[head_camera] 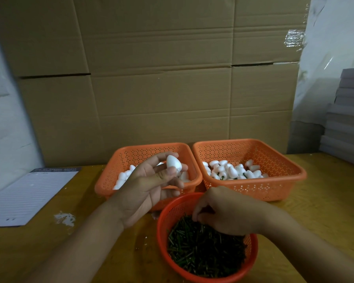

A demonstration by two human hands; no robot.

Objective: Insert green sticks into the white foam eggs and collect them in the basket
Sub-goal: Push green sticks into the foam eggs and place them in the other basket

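Observation:
My left hand [151, 180] holds a white foam egg [173, 163] between thumb and fingertips, raised in front of the left orange basket [110, 176], which holds plain white eggs. My right hand [223, 211] reaches into the round red basket [161, 227] and its fingers pinch into the pile of green sticks [204, 250]; whether a stick is gripped is hidden. The right orange basket [284, 180] holds eggs [231, 170] with green sticks in them.
A lined paper pad [29, 195] lies on the wooden table at the left, with white foam crumbs [66, 218] beside it. A cardboard wall [161, 78] stands behind the baskets. Grey stacked sheets [345, 123] sit at the right.

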